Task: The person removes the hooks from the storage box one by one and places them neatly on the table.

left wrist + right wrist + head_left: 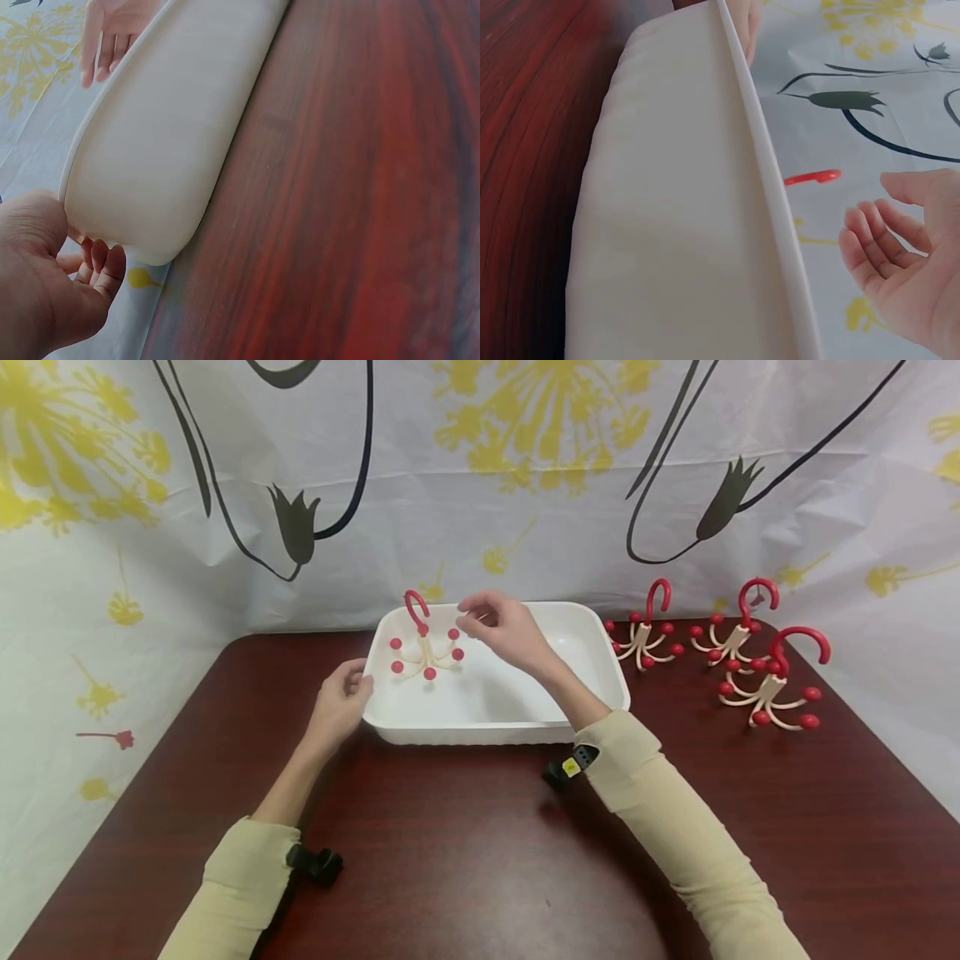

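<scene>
A white plastic basin [510, 727] stands at the back of the table. In its left part sits a hanger [425, 652] with a red hook and cream curved arms tipped with red balls; the right wrist view shows only its red hook [814, 178] beyond the rim. My left hand [341, 702] holds the basin's left end, thumb at the rim and fingers curled below it in the left wrist view. Over the basin, just right of the hanger, hovers my right hand [510, 631], its fingers loosely bent and nothing between them.
Three similar red-hooked hangers stand right of the basin: one near its rim [641, 647], one behind [733, 643] and one nearer [768, 693]. The dark wooden table [450, 843] extends in front. A white patterned cloth [450, 485] hangs along the back.
</scene>
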`<state>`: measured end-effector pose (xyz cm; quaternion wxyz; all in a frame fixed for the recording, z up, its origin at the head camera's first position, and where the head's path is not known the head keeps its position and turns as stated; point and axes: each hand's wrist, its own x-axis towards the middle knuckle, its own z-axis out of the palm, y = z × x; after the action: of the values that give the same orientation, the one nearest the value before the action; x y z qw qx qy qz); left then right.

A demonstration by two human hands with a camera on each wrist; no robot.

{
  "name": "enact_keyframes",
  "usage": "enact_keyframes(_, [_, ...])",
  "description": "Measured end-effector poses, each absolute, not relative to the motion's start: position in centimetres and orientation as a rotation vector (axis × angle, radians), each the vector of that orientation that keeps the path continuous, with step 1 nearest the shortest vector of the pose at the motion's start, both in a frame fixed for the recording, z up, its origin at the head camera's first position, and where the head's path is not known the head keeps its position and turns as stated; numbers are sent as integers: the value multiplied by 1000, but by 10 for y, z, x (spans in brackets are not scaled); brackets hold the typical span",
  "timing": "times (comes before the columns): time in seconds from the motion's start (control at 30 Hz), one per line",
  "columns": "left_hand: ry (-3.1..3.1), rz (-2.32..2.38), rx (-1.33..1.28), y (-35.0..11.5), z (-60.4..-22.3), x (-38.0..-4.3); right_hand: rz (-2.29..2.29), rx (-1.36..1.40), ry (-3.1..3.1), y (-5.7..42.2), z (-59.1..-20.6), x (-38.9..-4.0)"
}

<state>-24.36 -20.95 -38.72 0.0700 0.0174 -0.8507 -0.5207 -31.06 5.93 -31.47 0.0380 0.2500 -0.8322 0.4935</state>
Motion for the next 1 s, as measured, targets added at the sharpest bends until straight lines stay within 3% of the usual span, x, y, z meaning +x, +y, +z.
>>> enact_keyframes(1.0, [-2549, -1568, 40, -210, -388, -244, 1548, 689, -2658, -4, -322, -335])
